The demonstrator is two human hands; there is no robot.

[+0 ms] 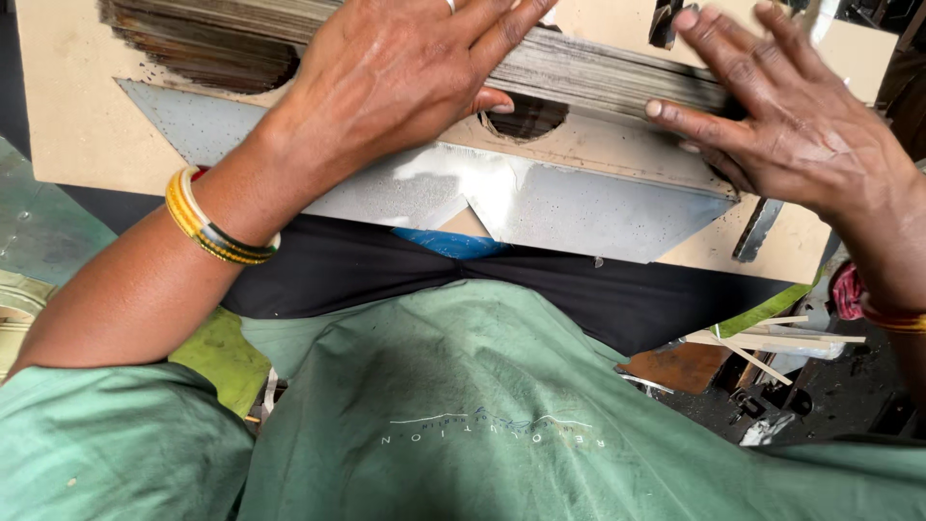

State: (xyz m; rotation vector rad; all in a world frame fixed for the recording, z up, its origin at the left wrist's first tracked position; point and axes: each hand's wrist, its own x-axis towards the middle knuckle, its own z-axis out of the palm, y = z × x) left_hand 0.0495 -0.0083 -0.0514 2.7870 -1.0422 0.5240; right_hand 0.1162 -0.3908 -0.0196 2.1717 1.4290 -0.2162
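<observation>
1. A stack of thin sheets (pixel 598 77), grey-edged and finely layered like card or board, lies on a pale beige desk (pixel 77 125); its long axis runs from 10 o'clock to 4 o'clock across the top of the view.
2. The desk surface is matt, speckled with dark spots, and has one round hole (pixel 526 116) partly showing below the stack at 12 o'clock.
3. A flat grey metal plate (pixel 579 207) with angled ends and a V-shaped notch lies along the desk's near edge.
4. The left hand (pixel 395 72) rests palm down on the stack, fingers pressed together and stretched toward 1 o'clock, thumb tucked at the stack's near edge. One ring shows on a finger.
5. The right hand (pixel 791 121) presses the stack's right end at 2 o'clock, fingers spread.
6. Several yellow, white and dark bangles (pixel 214 224) circle the left wrist.
7. A few pale wooden sticks (pixel 772 342) lie at 4 o'clock.
</observation>
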